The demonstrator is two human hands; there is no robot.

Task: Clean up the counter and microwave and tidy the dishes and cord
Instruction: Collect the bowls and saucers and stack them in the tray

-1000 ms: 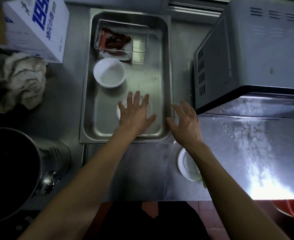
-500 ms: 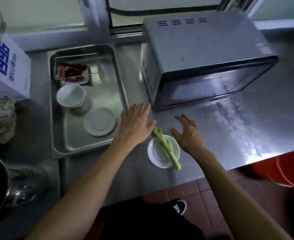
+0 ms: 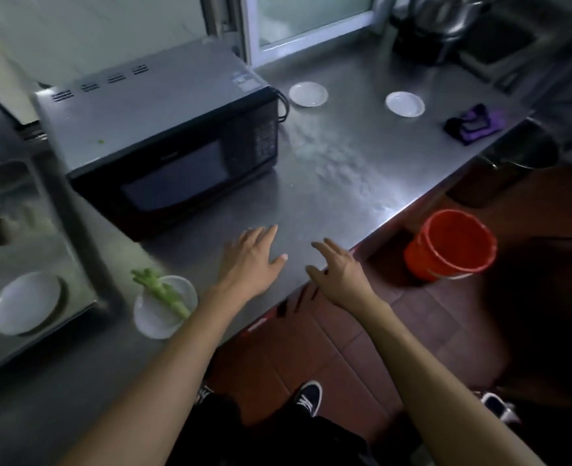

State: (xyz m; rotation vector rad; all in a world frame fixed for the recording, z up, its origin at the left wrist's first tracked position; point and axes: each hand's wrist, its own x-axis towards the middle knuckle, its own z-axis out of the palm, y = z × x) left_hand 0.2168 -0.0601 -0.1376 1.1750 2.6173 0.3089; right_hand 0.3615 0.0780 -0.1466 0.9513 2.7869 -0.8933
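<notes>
My left hand (image 3: 252, 260) and my right hand (image 3: 336, 269) hover empty over the steel counter (image 3: 328, 193) near its front edge, fingers spread. A black and grey microwave (image 3: 163, 136) stands behind them, its door closed and its black cord (image 3: 282, 105) looped at the right rear corner. To the left of my left hand a small white plate (image 3: 150, 314) carries a green vegetable stalk (image 3: 161, 290). Two white plates (image 3: 308, 94) (image 3: 405, 103) lie far back on the counter, near a purple cloth (image 3: 474, 124). Whitish smears (image 3: 328, 159) streak the counter right of the microwave.
A steel tray (image 3: 72, 237) at the left holds a white plate (image 3: 25, 302). On the floor stand a red bucket (image 3: 451, 245) and a dark bin (image 3: 509, 163). Pots (image 3: 436, 15) sit at the far back right. My shoes show on the brown floor tiles.
The view has swung right from the tray to the microwave and the far counter. Both hands left the tray and moved right along the counter's front, still empty.
</notes>
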